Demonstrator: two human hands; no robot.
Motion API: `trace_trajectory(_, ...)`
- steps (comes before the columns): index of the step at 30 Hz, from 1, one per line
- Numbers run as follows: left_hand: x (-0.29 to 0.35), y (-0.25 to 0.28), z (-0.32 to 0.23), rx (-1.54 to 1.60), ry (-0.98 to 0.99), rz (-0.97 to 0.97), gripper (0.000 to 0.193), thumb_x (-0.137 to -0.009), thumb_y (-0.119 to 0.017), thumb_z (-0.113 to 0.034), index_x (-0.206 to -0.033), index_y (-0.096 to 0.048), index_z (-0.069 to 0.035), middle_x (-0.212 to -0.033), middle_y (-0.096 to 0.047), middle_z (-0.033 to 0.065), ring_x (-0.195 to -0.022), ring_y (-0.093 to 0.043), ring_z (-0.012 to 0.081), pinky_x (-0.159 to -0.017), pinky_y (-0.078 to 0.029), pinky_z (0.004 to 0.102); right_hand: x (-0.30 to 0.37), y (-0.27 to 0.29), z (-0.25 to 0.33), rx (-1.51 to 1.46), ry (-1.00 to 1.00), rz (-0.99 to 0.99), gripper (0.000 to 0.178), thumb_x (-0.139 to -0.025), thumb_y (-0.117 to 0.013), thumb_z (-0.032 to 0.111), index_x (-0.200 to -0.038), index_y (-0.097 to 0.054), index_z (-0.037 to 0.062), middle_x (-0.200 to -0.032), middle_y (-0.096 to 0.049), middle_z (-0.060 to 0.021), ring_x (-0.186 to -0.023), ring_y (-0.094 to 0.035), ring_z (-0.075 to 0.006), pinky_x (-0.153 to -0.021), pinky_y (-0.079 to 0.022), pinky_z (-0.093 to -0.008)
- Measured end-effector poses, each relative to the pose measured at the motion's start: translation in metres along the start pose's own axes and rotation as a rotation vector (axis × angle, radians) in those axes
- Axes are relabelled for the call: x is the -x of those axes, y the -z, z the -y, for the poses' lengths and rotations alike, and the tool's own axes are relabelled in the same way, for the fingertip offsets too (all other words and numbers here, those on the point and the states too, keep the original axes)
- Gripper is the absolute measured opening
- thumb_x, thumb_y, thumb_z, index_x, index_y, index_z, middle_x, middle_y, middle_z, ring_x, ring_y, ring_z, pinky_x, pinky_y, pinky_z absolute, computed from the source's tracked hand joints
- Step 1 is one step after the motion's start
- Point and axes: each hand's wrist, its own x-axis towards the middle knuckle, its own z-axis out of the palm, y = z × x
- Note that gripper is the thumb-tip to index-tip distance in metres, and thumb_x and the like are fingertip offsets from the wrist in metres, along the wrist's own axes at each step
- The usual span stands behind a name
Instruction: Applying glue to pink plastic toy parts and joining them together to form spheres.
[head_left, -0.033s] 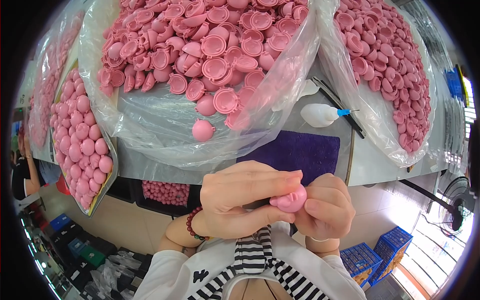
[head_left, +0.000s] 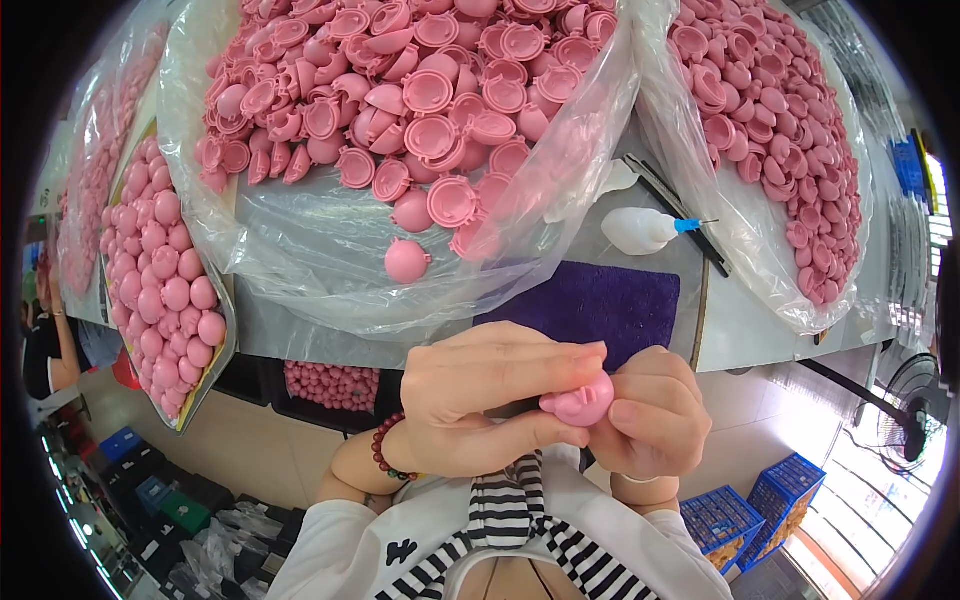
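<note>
A small round pink plastic ball (head_left: 588, 403) with little raised bumps is held close in front of my chest. My left hand (head_left: 480, 395) grips it between the thumb below and the fingers above. On its other side, my right hand (head_left: 658, 412) is closed, with thumb and forefinger pressed against the ball; its other fingers are curled in. Just beyond my hands lies a dark purple cloth (head_left: 630, 305) on the grey table. A single pink ball (head_left: 407, 261) sits on the clear plastic sheet (head_left: 310, 235), near a large heap of hollow pink half-shells (head_left: 430, 90).
A white squeeze bottle (head_left: 636, 231) with a blue needle tip lies beside dark tweezers (head_left: 680, 215). To the right is another bag of pink half-shells (head_left: 770, 110). A tray of pink balls (head_left: 160, 290) stands left; a bin of balls (head_left: 332, 385) is below the table edge.
</note>
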Motion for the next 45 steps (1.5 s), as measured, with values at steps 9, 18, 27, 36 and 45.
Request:
trace_trajectory(9, 0.004, -0.008, -0.003, 0.981, 0.500, 0.034, 0.056, -0.071, -0.068, -0.045, -0.099, -0.047, -0.002, -0.075, -0.049, 0.0052, -0.070, -0.053, 0.0183, -0.067, -0.046, 0.0295, -0.028, 0.014, -0.043, 0.122, -0.440, -0.187, 0.051, -0.063, -0.073, 0.013, -0.106, -0.051, 0.0003, -0.091, -0.056, -0.0069, -0.077, -0.049, -0.0153, -0.064, -0.038, -0.0241)
trace_trajectory(18, 0.008, -0.001, -0.004, 0.990, 0.563, -0.019, 0.045, -0.071, -0.071, -0.034, -0.095, -0.056, 0.001, -0.081, -0.061, 0.0197, -0.076, -0.060, 0.0293, -0.066, -0.049, 0.0358, -0.020, 0.019, -0.041, -0.027, -0.485, -0.300, 0.018, -0.073, -0.060, -0.001, -0.089, -0.055, -0.0047, -0.090, -0.062, -0.0125, -0.078, -0.056, -0.0144, -0.074, -0.043, -0.0253)
trace_trajectory(27, 0.001, 0.039, -0.025, 0.478, 0.174, 0.180, 0.037, -0.064, -0.077, -0.025, -0.082, -0.063, 0.004, -0.078, -0.062, 0.0199, -0.072, -0.061, 0.0298, -0.063, -0.050, 0.0357, -0.010, 0.019, -0.042, -0.040, -0.541, -0.253, 0.022, -0.075, -0.059, 0.001, -0.095, -0.053, -0.0061, -0.092, -0.060, -0.0156, -0.085, -0.057, -0.0193, -0.079, -0.044, -0.0295)
trace_trajectory(36, 0.005, 0.203, -0.076, -1.736, 0.196, -0.167, 0.021, -0.075, -0.058, -0.011, -0.096, -0.059, -0.009, -0.109, -0.051, 0.0107, -0.103, -0.047, 0.0286, -0.089, -0.034, 0.0407, -0.006, 0.022, -0.039, -0.064, -0.496, -0.196, 0.023, -0.076, -0.058, 0.004, -0.095, -0.052, -0.0085, -0.093, -0.058, -0.0175, -0.084, -0.056, -0.0194, -0.075, -0.045, -0.0282)
trace_trajectory(45, 0.015, 0.253, -0.082, -1.660, 0.336, -0.141, 0.020, -0.079, -0.056, -0.018, -0.095, -0.055, -0.007, -0.093, -0.055, 0.0120, -0.088, -0.052, 0.0280, -0.078, -0.038, 0.0364, -0.005, 0.024, -0.038, -0.026, -0.514, -0.178, 0.022, -0.076, -0.058, 0.005, -0.093, -0.053, -0.0080, -0.091, -0.058, -0.0168, -0.084, -0.057, -0.0202, -0.075, -0.045, -0.0295)
